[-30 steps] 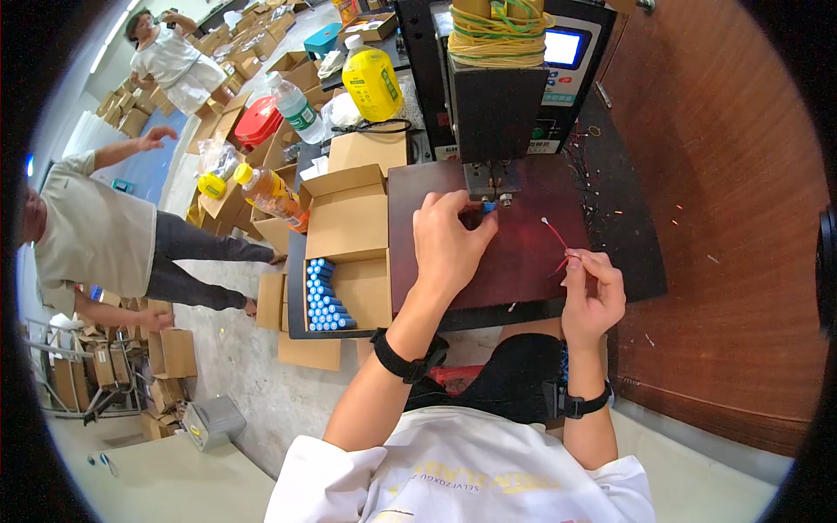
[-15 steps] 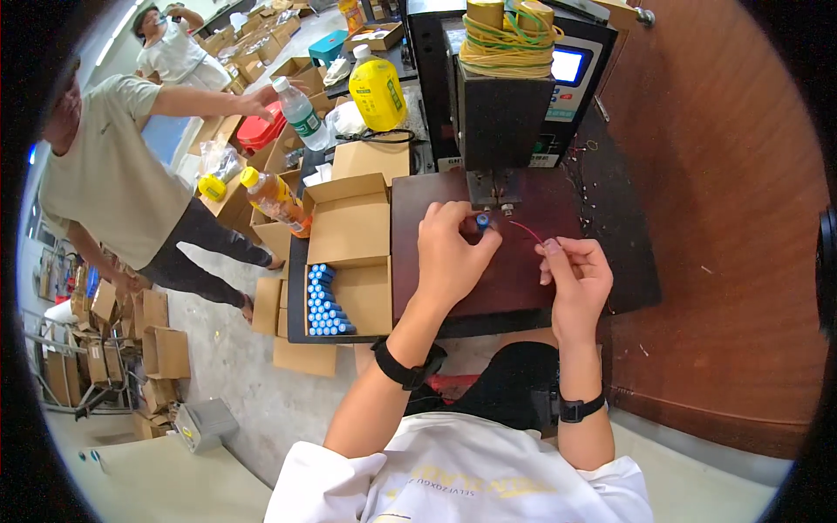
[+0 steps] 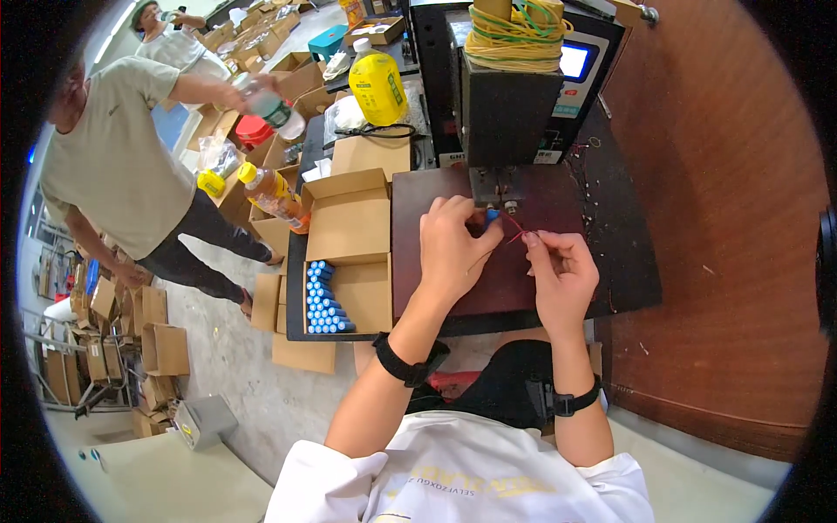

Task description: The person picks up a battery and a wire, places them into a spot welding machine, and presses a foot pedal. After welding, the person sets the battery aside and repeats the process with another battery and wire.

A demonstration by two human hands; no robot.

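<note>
Between the thumb and fingers of my left hand is a blue cylindrical battery cell, held right under the two electrode tips of a black spot-welding machine. My right hand pinches a thin red wire, whose far end reaches to the end of the cell. Whether wire and cell touch cannot be made out. Left of my hands, an open cardboard box holds several blue cells standing along its left side.
Coiled yellow-green wire sits on top of the machine. Bottles of yellow liquid and orange drink stand beyond the box. A brown wooden panel borders the right. A co-worker at left holds a clear bottle; another person stands behind.
My right hand has moved left, bringing the red wire to the cell. The cell has shifted slightly right and up towards the electrodes. The co-worker has picked up the clear bottle.
</note>
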